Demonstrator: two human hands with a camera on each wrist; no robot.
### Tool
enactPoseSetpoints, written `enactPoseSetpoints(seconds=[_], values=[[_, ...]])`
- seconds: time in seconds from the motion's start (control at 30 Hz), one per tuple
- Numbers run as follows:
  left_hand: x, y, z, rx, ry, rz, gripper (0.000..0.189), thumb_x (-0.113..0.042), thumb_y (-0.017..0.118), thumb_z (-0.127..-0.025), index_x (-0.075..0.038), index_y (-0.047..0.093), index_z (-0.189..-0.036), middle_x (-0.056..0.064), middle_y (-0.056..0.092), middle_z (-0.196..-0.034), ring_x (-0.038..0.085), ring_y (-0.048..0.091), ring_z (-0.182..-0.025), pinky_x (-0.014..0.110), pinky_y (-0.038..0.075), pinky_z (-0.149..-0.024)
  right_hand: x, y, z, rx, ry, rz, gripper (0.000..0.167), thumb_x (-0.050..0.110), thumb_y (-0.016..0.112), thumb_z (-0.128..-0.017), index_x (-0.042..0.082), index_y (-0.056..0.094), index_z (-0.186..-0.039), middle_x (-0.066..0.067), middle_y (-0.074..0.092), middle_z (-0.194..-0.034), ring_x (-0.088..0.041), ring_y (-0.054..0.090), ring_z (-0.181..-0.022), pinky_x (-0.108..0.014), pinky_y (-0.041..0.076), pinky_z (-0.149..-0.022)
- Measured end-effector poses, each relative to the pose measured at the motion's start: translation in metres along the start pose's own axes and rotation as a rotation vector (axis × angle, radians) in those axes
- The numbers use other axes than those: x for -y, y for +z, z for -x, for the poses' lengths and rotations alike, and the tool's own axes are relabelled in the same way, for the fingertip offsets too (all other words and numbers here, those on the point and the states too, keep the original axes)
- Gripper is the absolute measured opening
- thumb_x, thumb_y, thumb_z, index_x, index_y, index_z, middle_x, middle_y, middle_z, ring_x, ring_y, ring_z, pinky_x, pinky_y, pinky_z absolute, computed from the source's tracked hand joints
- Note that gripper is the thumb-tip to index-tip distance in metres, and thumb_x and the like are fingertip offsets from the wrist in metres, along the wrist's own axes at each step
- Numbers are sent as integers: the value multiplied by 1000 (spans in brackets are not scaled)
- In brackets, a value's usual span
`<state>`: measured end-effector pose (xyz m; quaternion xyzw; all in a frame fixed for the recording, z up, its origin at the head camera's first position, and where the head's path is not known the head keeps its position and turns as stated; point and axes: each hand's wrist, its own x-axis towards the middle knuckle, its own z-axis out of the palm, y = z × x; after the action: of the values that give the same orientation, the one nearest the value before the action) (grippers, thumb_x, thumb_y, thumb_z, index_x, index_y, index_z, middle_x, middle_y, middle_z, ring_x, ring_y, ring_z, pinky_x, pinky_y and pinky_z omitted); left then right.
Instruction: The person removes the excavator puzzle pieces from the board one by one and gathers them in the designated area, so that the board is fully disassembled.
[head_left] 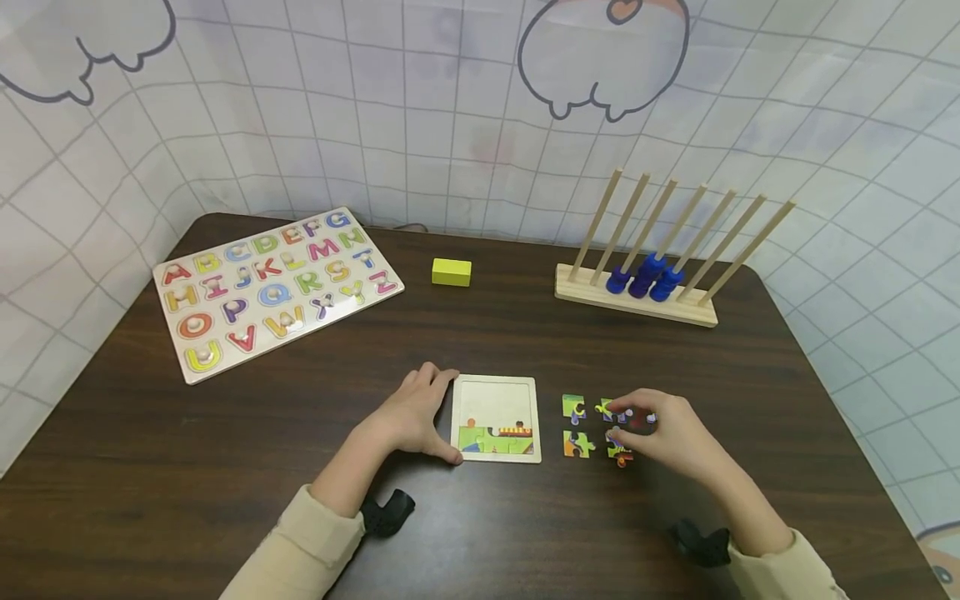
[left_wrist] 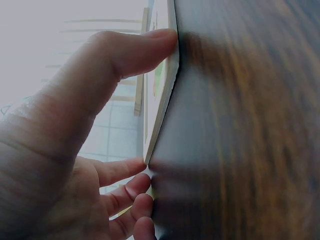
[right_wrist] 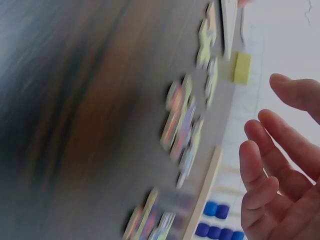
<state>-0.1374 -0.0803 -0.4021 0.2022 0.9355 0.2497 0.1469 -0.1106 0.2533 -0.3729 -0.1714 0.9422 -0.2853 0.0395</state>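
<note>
A square wooden jigsaw tray (head_left: 493,400) lies flat on the table, its lower strip filled with coloured pieces. My left hand (head_left: 411,414) holds it by the left side, thumb at the near corner and a fingertip at the far corner. In the left wrist view, that thumb (left_wrist: 142,50) presses against the tray's edge (left_wrist: 162,110). My right hand (head_left: 671,429) hovers over loose jigsaw pieces (head_left: 577,444) to the right of the tray. Its fingers (right_wrist: 280,150) are loosely bent, with a gap to the thumb and nothing between them. Some pieces are partly hidden beneath this hand.
An alphabet board (head_left: 277,292) lies at the back left. Near the back middle is a yellow block (head_left: 452,272). A wooden peg rack (head_left: 637,302) with blue beads stands at the back right. Behind the dark table (head_left: 225,467) hangs a grid-patterned cloth (head_left: 420,108).
</note>
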Motion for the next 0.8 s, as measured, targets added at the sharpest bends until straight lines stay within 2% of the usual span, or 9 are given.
enactPoseSetpoints(seconds=[0.1,0.33,0.57,0.8], values=[[0,1,0,-1,0,1,107,-40,87,-53,-5,33,-138,8,40,-113,25,38,-99,36,39,-84,8,5,-7,14,-41,-8,26,16,76,-74,7,69,-98,-2,65,-94,-14,54,-71,-26,45,-59],[-1,1,0,0,1,3,107,-40,87,-53,-6,33,-138,7,40,-112,23,38,-98,36,39,-83,29,20,-22,84,-88,-78,28,17,76,-75,6,68,-100,-3,64,-93,-11,53,-69,-23,44,-53],[-1,0,-1,-1,0,3,108,-40,88,-51,-7,34,-138,7,40,-111,23,38,-99,35,39,-83,49,35,-34,150,-131,-84,30,15,74,-76,5,66,-102,-5,63,-96,-14,54,-69,-23,44,-54],[0,0,-2,4,-3,2,109,-41,88,-50,-7,34,-138,8,40,-114,24,39,-101,37,39,-84,64,50,-45,203,-179,-50,30,16,75,-76,6,67,-103,-2,64,-93,-12,52,-66,-22,40,-55]])
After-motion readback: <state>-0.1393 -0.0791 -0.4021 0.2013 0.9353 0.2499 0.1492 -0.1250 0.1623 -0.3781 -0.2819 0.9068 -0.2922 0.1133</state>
